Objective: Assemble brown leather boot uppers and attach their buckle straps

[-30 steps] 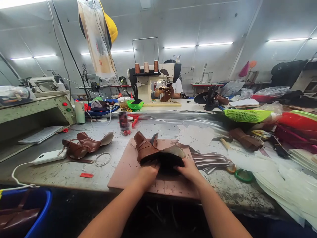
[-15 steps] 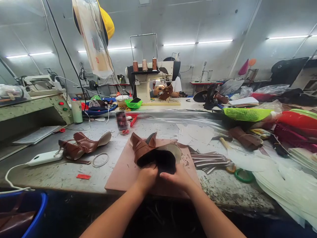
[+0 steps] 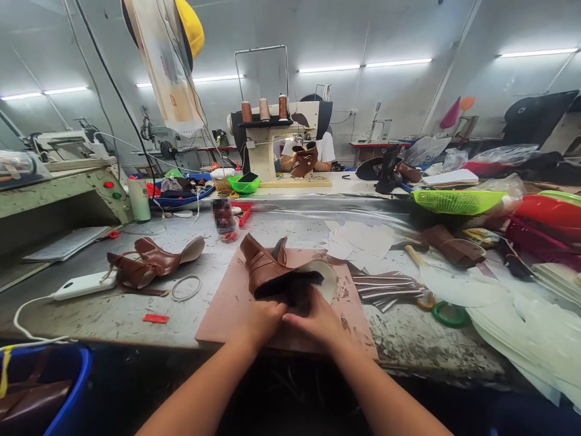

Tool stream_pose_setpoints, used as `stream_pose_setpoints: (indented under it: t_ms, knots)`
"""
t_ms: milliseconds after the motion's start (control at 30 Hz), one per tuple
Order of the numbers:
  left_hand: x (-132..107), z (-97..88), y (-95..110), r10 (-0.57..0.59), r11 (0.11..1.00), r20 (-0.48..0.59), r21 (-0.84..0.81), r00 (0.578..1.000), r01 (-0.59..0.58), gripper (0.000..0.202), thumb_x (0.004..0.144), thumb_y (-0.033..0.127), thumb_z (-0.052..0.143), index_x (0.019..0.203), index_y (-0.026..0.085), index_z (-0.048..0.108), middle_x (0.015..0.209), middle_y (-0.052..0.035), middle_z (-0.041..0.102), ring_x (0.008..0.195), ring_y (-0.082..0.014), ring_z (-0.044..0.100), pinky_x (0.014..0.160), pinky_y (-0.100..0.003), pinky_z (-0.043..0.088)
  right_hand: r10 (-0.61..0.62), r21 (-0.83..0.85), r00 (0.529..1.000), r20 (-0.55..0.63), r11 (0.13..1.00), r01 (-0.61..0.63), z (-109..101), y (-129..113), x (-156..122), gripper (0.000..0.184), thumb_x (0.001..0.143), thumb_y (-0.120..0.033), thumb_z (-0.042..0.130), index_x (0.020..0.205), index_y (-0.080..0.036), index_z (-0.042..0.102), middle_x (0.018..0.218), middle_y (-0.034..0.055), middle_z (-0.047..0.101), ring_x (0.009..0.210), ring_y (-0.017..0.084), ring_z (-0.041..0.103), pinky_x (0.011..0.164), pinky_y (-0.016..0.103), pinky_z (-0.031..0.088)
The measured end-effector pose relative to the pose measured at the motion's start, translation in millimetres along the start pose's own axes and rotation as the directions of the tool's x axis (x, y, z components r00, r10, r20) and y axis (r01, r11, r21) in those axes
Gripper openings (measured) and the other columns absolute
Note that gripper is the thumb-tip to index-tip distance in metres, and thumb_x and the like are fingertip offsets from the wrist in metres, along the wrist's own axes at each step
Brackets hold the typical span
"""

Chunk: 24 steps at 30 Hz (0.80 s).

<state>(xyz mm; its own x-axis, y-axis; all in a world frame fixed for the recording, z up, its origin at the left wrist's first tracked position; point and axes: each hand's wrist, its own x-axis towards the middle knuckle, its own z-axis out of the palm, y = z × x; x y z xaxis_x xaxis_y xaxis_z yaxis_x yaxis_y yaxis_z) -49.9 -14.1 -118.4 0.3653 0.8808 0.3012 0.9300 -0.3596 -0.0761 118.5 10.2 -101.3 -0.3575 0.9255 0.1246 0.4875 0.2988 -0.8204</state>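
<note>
A brown leather shoe upper (image 3: 267, 269) with a black lining rests on a pinkish-brown board (image 3: 218, 321) in front of me. My left hand (image 3: 261, 324) is closed in a pinch at the upper's near lower edge. On the right, my right hand (image 3: 315, 318) grips the dark lining near the upper's pale end, its thumb pointing toward the left hand. The fingertips of both hands are partly hidden by the dark material. Left of the board lies another brown shoe upper (image 3: 157, 263).
A white power bank (image 3: 84, 284), a ring (image 3: 186, 288) and a red strip (image 3: 155, 318) lie at left. Striped leather strips (image 3: 385, 286), scissors with green handles (image 3: 449, 313) and white sheets (image 3: 512, 327) are at right. Behind, a person sits at a sewing machine (image 3: 263, 151).
The upper has tilted so its black-lined opening shows less. Both hands have shifted slightly left, still holding it. The person at the machine has moved the brown piece there.
</note>
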Motion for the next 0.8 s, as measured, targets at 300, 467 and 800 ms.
stream_pose_setpoints:
  t_ms: [300,467,800]
  knots:
    - [-10,5.8,-12,0.111,0.994,-0.066,0.001,0.992,-0.111,0.033,0.086,0.019,0.041,0.115,0.014,0.056,0.114,-0.0119,0.063,0.097,-0.0237,0.063,0.076,-0.032,0.054,0.140,-0.050,0.989,-0.054,0.989,-0.142,-4,8,17,0.018,0.068,-0.014,0.059,0.084,-0.012,0.069,0.086,0.0131,0.069,0.091,0.032,0.063,0.080,0.040,0.051]
    - [-10,7.8,-13,0.106,0.994,-0.073,-0.022,0.992,-0.108,0.031,0.090,0.018,0.033,0.105,0.020,0.060,0.102,-0.0032,0.068,0.084,-0.0190,0.065,0.068,-0.028,0.054,0.178,-0.004,0.984,0.009,0.984,-0.178,-11,16,21,0.032,0.068,-0.013,0.059,0.099,-0.010,0.066,0.095,0.0124,0.069,0.096,0.030,0.062,0.083,0.039,0.051]
    - [-9,2.3,-16,0.107,0.989,-0.009,-0.105,0.994,-0.107,0.028,0.088,0.017,0.036,0.081,0.019,0.063,0.082,-0.0031,0.067,0.071,-0.0163,0.062,0.063,-0.027,0.051,0.130,-0.114,0.980,0.149,0.987,-0.114,-5,12,8,0.040,0.067,-0.012,0.061,0.107,-0.012,0.063,0.109,0.0151,0.063,0.107,0.033,0.055,0.094,0.044,0.042]
